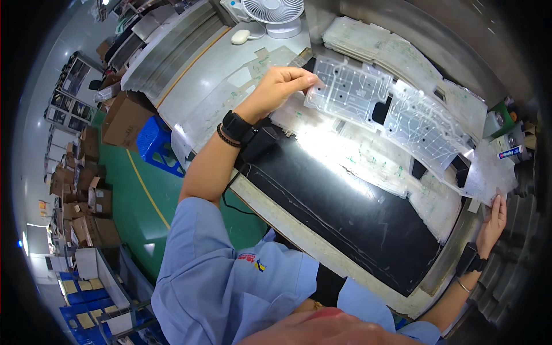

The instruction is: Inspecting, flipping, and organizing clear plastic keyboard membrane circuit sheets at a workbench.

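Note:
A long, clear membrane circuit sheet [351,95] with silvery printed traces and dark cut-outs is stretched above the bench. My left hand [282,86] pinches its left end between thumb and fingers. At the far right end, my right hand [493,224] grips the sheet's plain translucent corner. Beneath the raised sheet lies a pile of similar whitish translucent sheets [368,158] with green marks, brightly lit in the middle. Another stack of such sheets [374,46] rests at the back against the metal wall.
A black mat [333,195] covers the near bench. White fan [273,11] and white mouse-shaped object [240,37] stand at the back left. At right are a green container [506,118] and a blue-labelled tube [510,153]. A blue stool [155,144] and cardboard box [123,121] sit left.

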{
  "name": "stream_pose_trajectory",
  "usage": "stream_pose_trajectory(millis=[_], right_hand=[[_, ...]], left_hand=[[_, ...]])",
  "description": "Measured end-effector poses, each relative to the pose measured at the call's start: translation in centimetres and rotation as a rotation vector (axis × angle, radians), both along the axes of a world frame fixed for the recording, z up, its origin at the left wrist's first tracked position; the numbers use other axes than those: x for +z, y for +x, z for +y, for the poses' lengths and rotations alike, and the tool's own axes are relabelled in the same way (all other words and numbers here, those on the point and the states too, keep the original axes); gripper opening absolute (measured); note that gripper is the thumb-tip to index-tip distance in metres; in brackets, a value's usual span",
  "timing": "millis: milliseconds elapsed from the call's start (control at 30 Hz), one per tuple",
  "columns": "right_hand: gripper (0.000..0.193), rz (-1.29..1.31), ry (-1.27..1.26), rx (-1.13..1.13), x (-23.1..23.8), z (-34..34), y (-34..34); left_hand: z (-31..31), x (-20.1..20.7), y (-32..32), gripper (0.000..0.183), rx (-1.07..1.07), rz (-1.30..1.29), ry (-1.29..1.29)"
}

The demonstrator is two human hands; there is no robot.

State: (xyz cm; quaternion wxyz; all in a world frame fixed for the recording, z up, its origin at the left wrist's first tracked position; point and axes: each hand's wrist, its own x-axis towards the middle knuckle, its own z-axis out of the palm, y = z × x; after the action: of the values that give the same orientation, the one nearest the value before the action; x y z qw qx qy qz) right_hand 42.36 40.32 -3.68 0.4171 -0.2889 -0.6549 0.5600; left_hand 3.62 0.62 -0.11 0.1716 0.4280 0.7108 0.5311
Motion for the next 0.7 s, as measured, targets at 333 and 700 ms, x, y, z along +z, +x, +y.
stream_pose_trajectory(millis=[333,700], right_hand=[[0.027,-0.106,-0.111,-0.037,-1.7,0.6,-0.2],[0.029,-0.032,-0.184,0.004,-1.9,0.8,-0.2]], left_hand=[[0.4,-1.0,0.1,0.023,-0.04,-0.253,0.007],[0.3,-0.8,0.5,0.023,-0.046,-0.183,-0.041]])
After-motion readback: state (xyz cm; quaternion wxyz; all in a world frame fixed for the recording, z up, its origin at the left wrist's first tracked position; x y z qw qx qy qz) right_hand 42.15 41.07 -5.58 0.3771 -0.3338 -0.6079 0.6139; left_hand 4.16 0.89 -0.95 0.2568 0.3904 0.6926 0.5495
